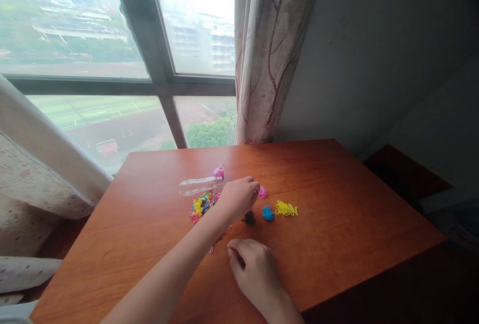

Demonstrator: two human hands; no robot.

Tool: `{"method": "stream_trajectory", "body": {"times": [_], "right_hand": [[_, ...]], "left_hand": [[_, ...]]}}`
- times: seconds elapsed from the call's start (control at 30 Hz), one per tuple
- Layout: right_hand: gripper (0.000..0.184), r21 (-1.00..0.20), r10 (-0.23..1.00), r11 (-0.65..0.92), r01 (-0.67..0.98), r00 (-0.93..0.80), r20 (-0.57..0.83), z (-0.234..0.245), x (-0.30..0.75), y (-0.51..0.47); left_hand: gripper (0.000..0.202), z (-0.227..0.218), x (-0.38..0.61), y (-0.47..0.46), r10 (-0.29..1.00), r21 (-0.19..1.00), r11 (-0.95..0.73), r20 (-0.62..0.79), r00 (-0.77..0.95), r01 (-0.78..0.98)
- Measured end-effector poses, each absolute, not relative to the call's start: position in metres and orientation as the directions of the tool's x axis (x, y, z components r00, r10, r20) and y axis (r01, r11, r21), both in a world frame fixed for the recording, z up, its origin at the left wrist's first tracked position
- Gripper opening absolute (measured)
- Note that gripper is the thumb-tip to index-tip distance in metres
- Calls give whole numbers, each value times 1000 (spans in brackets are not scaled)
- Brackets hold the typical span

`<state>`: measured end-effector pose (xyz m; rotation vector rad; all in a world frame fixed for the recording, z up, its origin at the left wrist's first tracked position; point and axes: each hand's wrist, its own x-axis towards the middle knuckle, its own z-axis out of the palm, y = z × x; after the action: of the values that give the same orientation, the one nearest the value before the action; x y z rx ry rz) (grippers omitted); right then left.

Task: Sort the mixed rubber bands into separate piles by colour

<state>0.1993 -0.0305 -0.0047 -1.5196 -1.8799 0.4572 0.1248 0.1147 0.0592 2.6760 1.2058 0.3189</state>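
Note:
My left hand (239, 197) reaches across the wooden table (337, 204), its fingers pinched together right beside a small pink pile of rubber bands (262, 192). What the fingertips hold is hidden. Just under that hand lies a mixed pile of coloured bands (202, 204). To its right sit a black clump (248, 218), a blue clump (268, 213) and a yellow clump (286, 209). My right hand (254, 269) rests knuckles up on the table nearer to me, fingers curled under, apart from the piles.
A clear plastic bottle (198, 185) lies on its side behind the mixed pile, with a pink piece (219, 171) at its end. A stray pink band (211, 249) lies left of my right hand. Window and curtain (269, 55) stand behind the table.

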Motion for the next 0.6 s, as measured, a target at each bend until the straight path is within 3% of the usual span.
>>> {"method": "stream_trajectory", "body": {"times": [0.27,0.6], "right_hand": [[22,-685,960,249,685,-79,269,-6,199,-31],[19,-614,959,249,749,-104,262,-3,198,-32]], "left_hand": [[19,53,145,130,732,245,-673,81,677,698],[23,69,75,90,787,262,-615,146,599,744]]}}
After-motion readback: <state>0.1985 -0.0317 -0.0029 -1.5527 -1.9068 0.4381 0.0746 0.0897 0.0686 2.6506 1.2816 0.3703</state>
